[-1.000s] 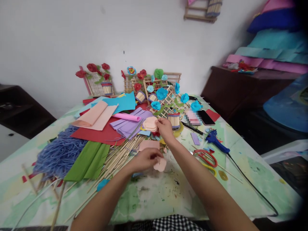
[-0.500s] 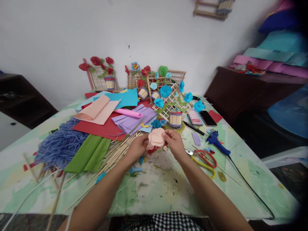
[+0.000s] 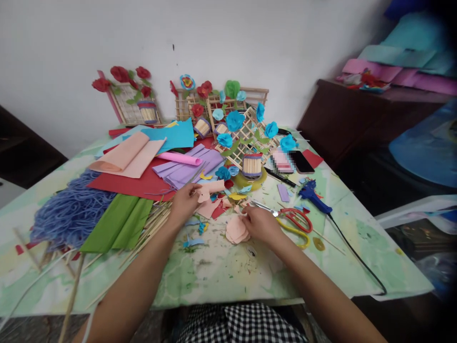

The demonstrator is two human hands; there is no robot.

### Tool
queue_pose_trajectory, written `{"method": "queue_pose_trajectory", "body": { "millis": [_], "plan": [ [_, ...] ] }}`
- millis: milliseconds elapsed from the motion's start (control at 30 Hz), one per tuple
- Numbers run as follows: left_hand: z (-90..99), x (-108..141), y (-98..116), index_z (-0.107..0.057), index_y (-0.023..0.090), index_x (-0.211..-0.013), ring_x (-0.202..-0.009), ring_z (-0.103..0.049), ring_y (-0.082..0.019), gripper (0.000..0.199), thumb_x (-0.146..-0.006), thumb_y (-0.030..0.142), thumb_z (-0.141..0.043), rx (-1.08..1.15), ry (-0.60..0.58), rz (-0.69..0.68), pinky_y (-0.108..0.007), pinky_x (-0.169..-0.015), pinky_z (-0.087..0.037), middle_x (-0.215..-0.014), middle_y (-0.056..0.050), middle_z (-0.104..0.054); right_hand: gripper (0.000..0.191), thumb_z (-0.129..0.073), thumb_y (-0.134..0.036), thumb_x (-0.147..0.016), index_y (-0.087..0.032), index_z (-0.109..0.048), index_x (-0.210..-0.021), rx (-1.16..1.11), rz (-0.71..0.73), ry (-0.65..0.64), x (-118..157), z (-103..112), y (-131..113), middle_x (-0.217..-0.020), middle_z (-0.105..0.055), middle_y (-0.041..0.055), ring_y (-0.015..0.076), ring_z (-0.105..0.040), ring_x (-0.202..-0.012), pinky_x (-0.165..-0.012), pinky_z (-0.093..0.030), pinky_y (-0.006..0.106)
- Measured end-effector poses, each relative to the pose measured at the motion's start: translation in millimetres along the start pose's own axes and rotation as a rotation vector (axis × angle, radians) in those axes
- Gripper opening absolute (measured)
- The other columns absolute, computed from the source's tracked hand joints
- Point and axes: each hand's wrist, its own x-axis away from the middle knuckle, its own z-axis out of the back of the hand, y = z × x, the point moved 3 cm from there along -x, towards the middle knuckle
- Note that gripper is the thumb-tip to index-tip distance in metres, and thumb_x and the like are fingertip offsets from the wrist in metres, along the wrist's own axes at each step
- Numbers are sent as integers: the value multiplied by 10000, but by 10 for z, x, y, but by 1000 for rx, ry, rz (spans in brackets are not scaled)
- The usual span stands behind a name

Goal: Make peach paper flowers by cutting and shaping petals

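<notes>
Clock positions read from the middle of the counter (image 3: 214,281), 12 toward the wall. At 9: one heap of blue yarn (image 3: 73,209), stringy and tangled. At 10, by the wall: one framed panel (image 3: 130,102) with at least four crinkled red roses (image 3: 119,74). Between 8 and 9: one green sheet (image 3: 116,224), folded lengthwise. At 10, nearer in: one peach sheet (image 3: 132,155), matte, loosely rolled at one side, lying over one flat red sheet (image 3: 132,186). Your left hand (image 3: 185,202), at 9 close to the middle, is partly closed; its fingertips pinch one small peach piece (image 3: 203,194), thin and rounded. At 11: lilac strips (image 3: 194,164), overlapping, count unclear. At 6, just below the middle: one layered peach petal stack (image 3: 236,230), scalloped edge. At 12 to 1: one diamond lattice (image 3: 250,136) of slim sticks, five bright blue flowers (image 3: 234,121) about it. Your right hand (image 3: 259,221), at 4, is curled, fingertips gripping the stack's right edge. Just beside it, one pair of scissors (image 3: 294,218), metal blades, red and yellow handles. At 2: one black phone (image 3: 301,162), flat. At 3: one blue glue gun (image 3: 316,197), hard-bodied, black-corded.
</notes>
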Motion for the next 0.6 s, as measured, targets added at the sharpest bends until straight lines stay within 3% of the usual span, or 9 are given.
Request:
{"method": "queue_pose_trajectory", "body": {
  "millis": [200,300,400,500,600],
  "plan": [
    [141,-30,10,-622,129,-979,-758,-602,-179,294,-737,278,-548,193,189,-20,-289,-697,-470,-860,-69,-654,185,-473,-300,-851,-205,-631,-871,10,81,158,5,98,-49,-804,-675,57,188,-590,-731,-568,-291,259],
    [134,-5,71,-606,136,-971,-757,-601,-160,295,-710,272,-588,376,195,4,-268,-686,-472,-852,-54,-641,180,-475,-284,-846,-207,-637,-831,-3,90,183,6,131,-27,-786,-674,52,183,-588,-713,-558,-290,258],
    [17,80,155,-596,138,-976,-700,-581,-134,339,-661,257,-636,536,123,81,-244,-636,-461,-811,-31,-623,190,-460,-278,-854,-205,-635,-845,-2,68,219,80,183,65,-789,-667,51,182,-581,-712,-570,-311,261],
    [-186,224,247,-589,131,-972,-683,-565,-116,379,-625,255,-674,675,-47,161,-230,-618,-453,-827,-26,-611,202,-445,-277,-858,-193,-628,-862,26,-6,277,244,234,275,-804,-653,58,192,-576,-733,-612,-359,272],
    [-360,383,316,-586,130,-968,-607,-523,-89,391,-608,242,-690,722,-182,248,-192,-543,-406,-714,16,-563,191,-487,-252,-810,-167,-625,-910,108,-98,351,454,245,550,-906,-643,95,238,-568,-865,-756,-407,324]
  ]
}}
